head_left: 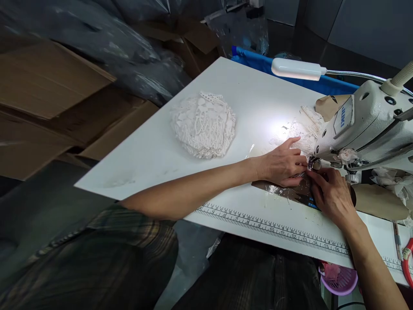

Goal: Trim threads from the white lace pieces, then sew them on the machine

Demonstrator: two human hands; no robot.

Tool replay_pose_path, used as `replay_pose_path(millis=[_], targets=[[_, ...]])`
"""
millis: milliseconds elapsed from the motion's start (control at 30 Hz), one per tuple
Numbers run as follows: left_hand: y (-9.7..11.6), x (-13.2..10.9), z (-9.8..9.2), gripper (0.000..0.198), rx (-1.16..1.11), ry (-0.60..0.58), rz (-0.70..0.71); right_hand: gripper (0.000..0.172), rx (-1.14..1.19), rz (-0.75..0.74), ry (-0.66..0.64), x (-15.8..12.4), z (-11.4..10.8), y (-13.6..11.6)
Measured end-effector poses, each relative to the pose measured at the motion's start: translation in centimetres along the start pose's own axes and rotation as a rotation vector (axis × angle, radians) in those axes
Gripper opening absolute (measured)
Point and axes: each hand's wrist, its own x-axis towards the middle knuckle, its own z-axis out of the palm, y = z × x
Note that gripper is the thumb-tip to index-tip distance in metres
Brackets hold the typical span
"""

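Note:
My left hand point(283, 164) lies on the white table point(155, 150) with its fingers stretched flat, pressing a piece of white lace point(301, 129) toward the needle area of the sewing machine point(361, 125). My right hand point(331, 192) sits just right of it, fingers pinched together on the lace edge under the presser foot point(313, 163). What the fingertips grip is mostly hidden by the hands. A heap of white lace pieces point(204, 125) rests on the table to the left, apart from both hands.
A small lamp point(297, 69) on a flexible neck lights the needle area. A printed ruler point(274, 226) runs along the table's front edge. Cardboard boxes point(48, 86) and plastic-wrapped bundles stand at the left. A pink basket point(338, 280) hangs below the table; red scissors point(407, 258) lie at far right.

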Motion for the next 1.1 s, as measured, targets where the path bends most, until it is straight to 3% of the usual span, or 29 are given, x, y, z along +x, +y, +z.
replay_pose_path(millis=[167,400,567,733,900,1100], targets=[[-0.3,-0.1,0.0,0.022,-0.039,-0.029,-0.033,0.039,-0.012,0.058,-0.062,0.3,-0.3,-0.6],[-0.5,0.0,-0.3,0.028,-0.044,-0.104,-0.068,0.037,0.021,0.122,-0.050,0.2,-0.1,-0.7],[-0.6,0.2,-0.4,0.032,-0.032,-0.130,-0.082,0.035,0.304,0.177,-0.055,0.0,-1.0,1.3],[-0.9,0.1,-0.1,0.035,-0.033,-0.094,-0.072,0.044,0.563,0.305,-0.163,0.5,-1.9,3.3],[-0.9,0.1,0.2,0.034,-0.065,-0.102,-0.111,0.052,0.474,0.424,-0.115,0.5,-0.9,4.1],[-1.0,0.1,0.4,0.035,-0.073,-0.115,-0.134,0.045,0.520,0.398,-0.057,-0.1,-0.4,3.1]])
